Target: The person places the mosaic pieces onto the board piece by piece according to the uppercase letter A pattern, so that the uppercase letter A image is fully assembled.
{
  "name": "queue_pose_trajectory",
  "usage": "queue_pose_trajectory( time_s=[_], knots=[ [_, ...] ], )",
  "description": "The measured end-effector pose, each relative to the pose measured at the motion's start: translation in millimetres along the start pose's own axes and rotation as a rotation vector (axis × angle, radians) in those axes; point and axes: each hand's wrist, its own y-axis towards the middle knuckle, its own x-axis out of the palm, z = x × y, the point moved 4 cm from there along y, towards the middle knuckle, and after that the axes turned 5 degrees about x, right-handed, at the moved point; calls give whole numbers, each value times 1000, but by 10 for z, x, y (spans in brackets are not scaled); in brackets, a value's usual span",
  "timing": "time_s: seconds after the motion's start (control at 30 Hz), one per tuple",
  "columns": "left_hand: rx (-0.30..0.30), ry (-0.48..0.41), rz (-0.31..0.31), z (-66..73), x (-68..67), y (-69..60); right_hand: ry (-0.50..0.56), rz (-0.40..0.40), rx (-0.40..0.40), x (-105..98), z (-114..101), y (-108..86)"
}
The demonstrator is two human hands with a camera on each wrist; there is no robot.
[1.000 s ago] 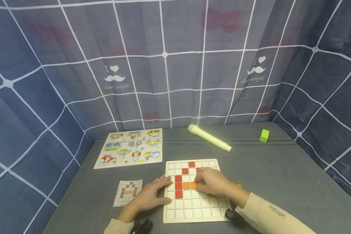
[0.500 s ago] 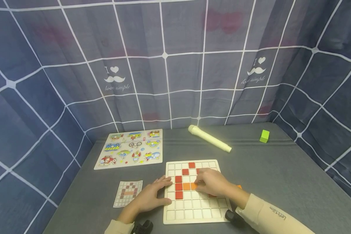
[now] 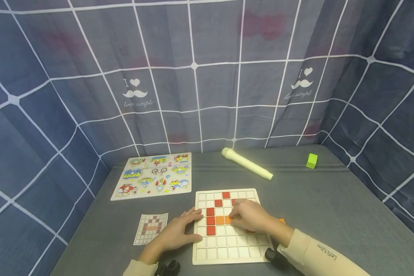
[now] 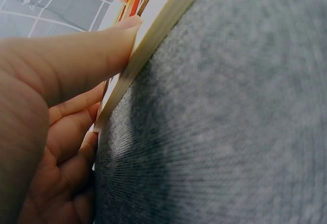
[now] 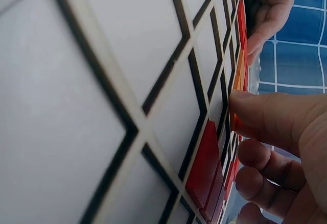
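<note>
A pale wooden grid board (image 3: 224,253) lies on the grey cloth, with red tiles (image 3: 211,230) and orange tiles (image 3: 220,220) set in some cells. My left hand (image 3: 177,232) rests at its left edge, thumb and fingertips on the rim. In the left wrist view, the thumb (image 4: 97,55) presses the board's top. Over the middle of the grid, my right hand (image 3: 250,214) pinches at an orange tile (image 3: 228,220). From the right wrist view, its thumb (image 5: 245,112) touches orange; the hand hides some cells from the head view.
Left of the board lies a printed pattern card (image 3: 151,229). Behind it is a vehicle peg puzzle (image 3: 151,176). A cream microphone-shaped stick (image 3: 247,163) and a green block (image 3: 311,161) lie farther back. An orange piece (image 3: 282,220) shows beyond the right forearm.
</note>
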Motion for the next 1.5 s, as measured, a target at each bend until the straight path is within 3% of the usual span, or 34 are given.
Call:
queue_pose_trajectory(
  time_s=[0.27, 0.47, 0.67, 0.97, 1.27, 1.5],
  knots=[
    [5, -5, 4, -2, -2, -7, 2, 19, 0, 3, 25, 8],
    [14, -1, -3, 10, 1, -8, 69, 75, 48, -131, 201, -59],
    [15, 3, -5, 13, 4, -8, 91, 120, 121, -345, 548, -303],
    [16, 7, -7, 3, 5, -2, 15, 62, 167, -530, 967, -776],
    [21, 4, -2, -10, 1, -8, 43, 2, 144, -487, 1019, -922],
    [23, 6, -7, -3, 4, 0, 43, 49, 169, -450, 1056, -963]
  ],
)
